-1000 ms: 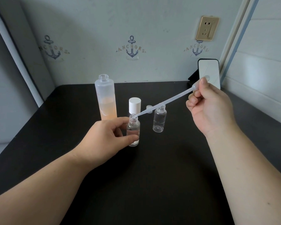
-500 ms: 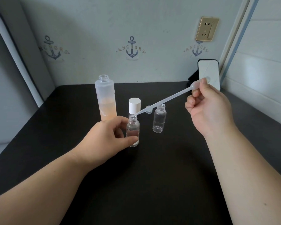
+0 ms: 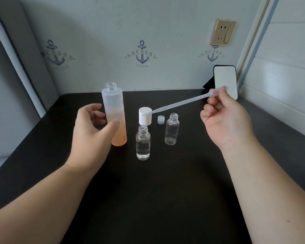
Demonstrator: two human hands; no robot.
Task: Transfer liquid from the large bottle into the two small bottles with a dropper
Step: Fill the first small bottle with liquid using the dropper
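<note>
The right hand [image 3: 225, 118] pinched the bulb of the dropper [image 3: 176, 106] between thumb and curled fingers; its long stem slanted down and left, the tip hanging over the white cap [image 3: 145, 116]. The left hand [image 3: 93, 131] curved loosely open around the large bottle [image 3: 114, 110], thumb at its front, holding nothing firmly. That bottle's open mouth stood left of and above the tip. One small bottle [image 3: 143, 145] held liquid, the other small bottle [image 3: 172, 129] looked empty.
</note>
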